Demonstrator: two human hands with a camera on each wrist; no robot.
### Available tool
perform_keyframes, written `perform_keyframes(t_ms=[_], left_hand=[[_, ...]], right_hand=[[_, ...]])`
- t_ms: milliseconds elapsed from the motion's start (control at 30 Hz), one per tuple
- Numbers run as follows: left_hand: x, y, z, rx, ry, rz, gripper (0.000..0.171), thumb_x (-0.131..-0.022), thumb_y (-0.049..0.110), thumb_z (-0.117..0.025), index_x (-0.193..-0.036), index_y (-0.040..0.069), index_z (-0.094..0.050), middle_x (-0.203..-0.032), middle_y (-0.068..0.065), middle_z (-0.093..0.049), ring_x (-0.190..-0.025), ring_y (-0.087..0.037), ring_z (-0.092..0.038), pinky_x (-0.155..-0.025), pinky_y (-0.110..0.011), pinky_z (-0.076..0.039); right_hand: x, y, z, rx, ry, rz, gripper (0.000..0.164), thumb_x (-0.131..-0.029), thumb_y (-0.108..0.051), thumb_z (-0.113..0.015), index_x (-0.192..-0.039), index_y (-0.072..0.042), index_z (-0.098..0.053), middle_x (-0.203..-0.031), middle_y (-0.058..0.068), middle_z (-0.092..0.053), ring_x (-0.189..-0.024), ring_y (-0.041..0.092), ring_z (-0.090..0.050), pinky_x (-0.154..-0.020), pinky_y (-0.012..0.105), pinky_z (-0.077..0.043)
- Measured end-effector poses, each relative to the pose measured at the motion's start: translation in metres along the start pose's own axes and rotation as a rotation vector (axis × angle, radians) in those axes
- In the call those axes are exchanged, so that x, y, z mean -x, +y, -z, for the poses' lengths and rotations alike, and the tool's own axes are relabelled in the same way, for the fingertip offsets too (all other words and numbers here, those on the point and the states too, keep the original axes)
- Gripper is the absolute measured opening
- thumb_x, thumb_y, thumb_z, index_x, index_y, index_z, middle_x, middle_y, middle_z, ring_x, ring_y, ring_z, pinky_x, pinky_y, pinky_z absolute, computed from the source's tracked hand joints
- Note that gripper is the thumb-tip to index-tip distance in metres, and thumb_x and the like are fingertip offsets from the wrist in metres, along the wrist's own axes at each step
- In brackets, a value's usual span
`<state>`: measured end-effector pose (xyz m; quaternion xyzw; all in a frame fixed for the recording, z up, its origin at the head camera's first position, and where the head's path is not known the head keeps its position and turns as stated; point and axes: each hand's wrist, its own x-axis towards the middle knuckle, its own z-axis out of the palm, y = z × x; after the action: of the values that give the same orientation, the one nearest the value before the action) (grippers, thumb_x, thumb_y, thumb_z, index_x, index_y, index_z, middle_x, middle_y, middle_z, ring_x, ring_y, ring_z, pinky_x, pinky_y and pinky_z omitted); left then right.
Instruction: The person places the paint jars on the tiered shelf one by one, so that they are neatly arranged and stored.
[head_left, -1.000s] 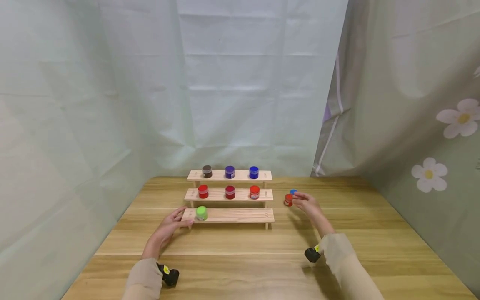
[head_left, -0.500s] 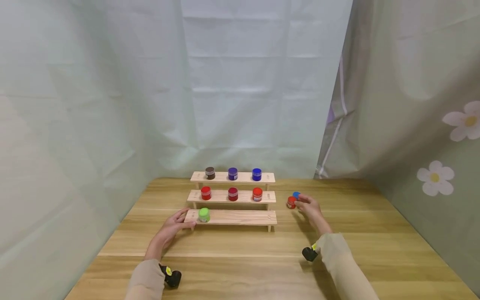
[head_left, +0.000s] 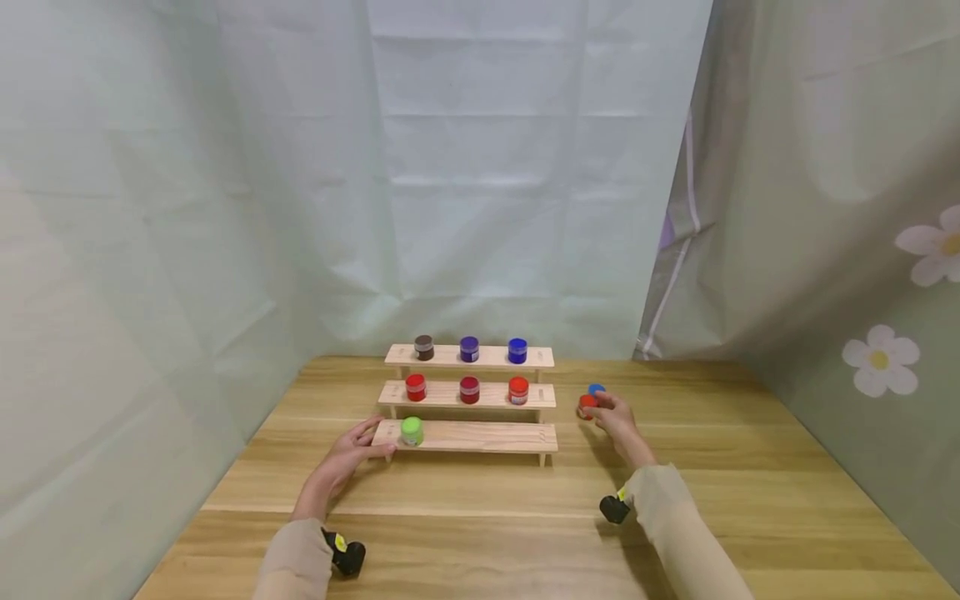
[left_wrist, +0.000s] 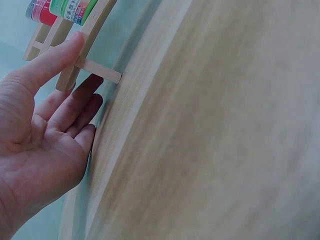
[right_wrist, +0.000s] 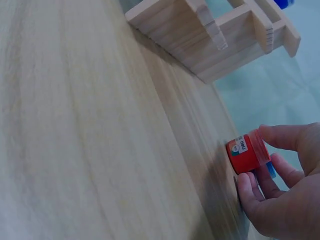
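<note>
My right hand is at a small red paint jar on the table, right of the stand. In the right wrist view the thumb is on its lid edge and the fingers are curled on its other side. A blue-lidded jar stands just behind, mostly hidden in the right wrist view. With my left hand I hold the left end of a three-tier wooden stand, thumb at the front edge, fingers behind. Close to that thumb, a light green jar sits on the lowest tier.
On the middle tier stand a red jar, a dark red jar and another red jar. The top tier bears a dark brown jar, a purple jar and a blue jar. Pale curtains hang behind the table.
My right hand has closed in on the red jar, its fingers now around it. The left hand keeps its place on the stand. The head view has shifted slightly.
</note>
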<state>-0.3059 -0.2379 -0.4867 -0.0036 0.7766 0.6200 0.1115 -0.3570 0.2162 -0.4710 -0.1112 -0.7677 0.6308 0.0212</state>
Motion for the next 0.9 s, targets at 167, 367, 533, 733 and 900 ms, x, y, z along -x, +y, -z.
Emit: perform_keyframes(t_ms=[167,367,533,733,900], left_hand=[[0.000,0.000,0.000,0.010,0.006,0.007,0.081,-0.090,0.018,-0.069,-0.155,0.006,-0.022,-0.156,-0.033,-0.020,-0.147,-0.048,-0.017,-0.116,-0.068,-0.009],[0.000,-0.001,-0.001,0.013,0.012,0.005,0.081,-0.090,0.018,-0.069,-0.155,0.007,-0.022,-0.156,-0.033,-0.020,-0.147,-0.048,-0.018,-0.117,-0.067,-0.009],[0.000,-0.002,0.000,0.011,0.013,0.015,0.082,-0.089,0.020,-0.070,-0.155,0.008,-0.022,-0.157,-0.033,-0.019,-0.147,-0.047,-0.018,-0.117,-0.067,-0.009],[0.000,-0.002,0.000,0.007,0.016,0.016,0.082,-0.089,0.019,-0.071,-0.155,0.009,-0.022,-0.156,-0.031,-0.023,-0.146,-0.047,-0.021,-0.118,-0.066,-0.010],[0.001,-0.002,-0.001,0.020,0.015,0.002,0.083,-0.089,0.018,-0.070,-0.155,0.008,-0.022,-0.155,-0.031,-0.026,-0.147,-0.046,-0.022,-0.119,-0.064,-0.010]], right_hand=[[-0.002,0.005,-0.003,0.054,0.011,0.039,0.056,-0.089,-0.003,-0.063,-0.140,0.010,-0.042,-0.141,0.033,-0.048,-0.120,0.033,-0.051,-0.071,0.015,-0.043],[-0.001,0.008,-0.003,0.106,0.038,0.079,0.053,-0.088,-0.005,-0.067,-0.135,0.011,-0.047,-0.133,0.033,-0.054,-0.104,0.026,-0.057,-0.067,0.016,-0.044],[0.000,0.010,-0.004,0.118,0.045,0.072,0.052,-0.088,-0.009,-0.068,-0.132,0.010,-0.050,-0.131,0.031,-0.055,-0.099,0.023,-0.056,-0.068,0.018,-0.045],[0.001,0.011,-0.006,0.142,0.049,0.067,0.050,-0.090,-0.011,-0.066,-0.133,0.009,-0.051,-0.132,0.031,-0.054,-0.110,0.032,-0.055,-0.070,0.018,-0.044],[0.000,0.011,-0.008,0.150,0.071,0.077,0.048,-0.090,-0.013,-0.066,-0.131,0.009,-0.053,-0.131,0.030,-0.055,-0.115,0.033,-0.053,-0.080,0.022,-0.043]])
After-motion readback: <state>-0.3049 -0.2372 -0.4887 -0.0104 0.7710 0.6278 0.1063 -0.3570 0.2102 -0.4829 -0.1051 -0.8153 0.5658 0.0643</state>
